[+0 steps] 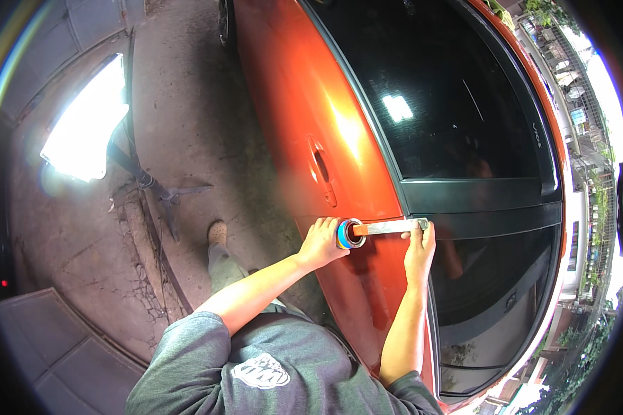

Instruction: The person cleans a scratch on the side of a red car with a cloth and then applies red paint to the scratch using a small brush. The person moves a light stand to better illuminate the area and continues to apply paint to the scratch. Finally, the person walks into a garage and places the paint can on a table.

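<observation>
The left hand (320, 243) grips a blue-rimmed roll of pale masking tape (349, 234) while the right hand (419, 250) pins its drawn strip (392, 227) (fingers pressed flat) against the glossy orange car door (325, 131), likely mid-masking; smoothing seems next.

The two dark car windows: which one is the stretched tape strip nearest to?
The lower window. The tape strip, pulled from the roll in the left hand and pressed by the right hand, ends at its top corner; the upper window lies beyond the black pillar.
</observation>
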Demonstrator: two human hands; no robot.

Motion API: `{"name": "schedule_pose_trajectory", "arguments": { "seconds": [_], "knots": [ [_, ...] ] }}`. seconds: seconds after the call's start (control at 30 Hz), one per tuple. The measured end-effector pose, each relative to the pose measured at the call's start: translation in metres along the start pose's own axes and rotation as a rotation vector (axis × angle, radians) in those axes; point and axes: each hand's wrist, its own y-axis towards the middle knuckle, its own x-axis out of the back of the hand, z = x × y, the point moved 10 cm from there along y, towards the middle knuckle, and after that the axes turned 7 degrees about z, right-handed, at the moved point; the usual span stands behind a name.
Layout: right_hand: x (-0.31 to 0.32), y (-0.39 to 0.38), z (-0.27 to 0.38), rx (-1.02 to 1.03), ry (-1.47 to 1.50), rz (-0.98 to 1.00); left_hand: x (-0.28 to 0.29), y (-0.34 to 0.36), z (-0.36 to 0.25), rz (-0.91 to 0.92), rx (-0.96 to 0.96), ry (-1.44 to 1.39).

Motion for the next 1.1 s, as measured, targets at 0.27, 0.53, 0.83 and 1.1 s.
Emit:
{"name": "schedule_pose_trajectory", "arguments": {
  "seconds": [0.27,0.53,0.83,1.1],
  "knots": [
    [0.002,0.008,-0.006,-0.026,0.057,0.054,-0.008,0.0,0.01,0.031,0.004,-0.068],
    [-0.003,0.016,-0.012,-0.02,0.088,0.138,-0.004,0.002,0.014,0.022,-0.003,-0.113],
    [-0.006,0.027,-0.02,-0.026,0.141,0.106,-0.004,0.001,0.03,0.017,0.015,-0.136],
    [-0.007,0.027,-0.025,-0.047,0.126,0.078,-0.007,-0.002,0.043,-0.062,0.004,-0.19]
  ]
}}
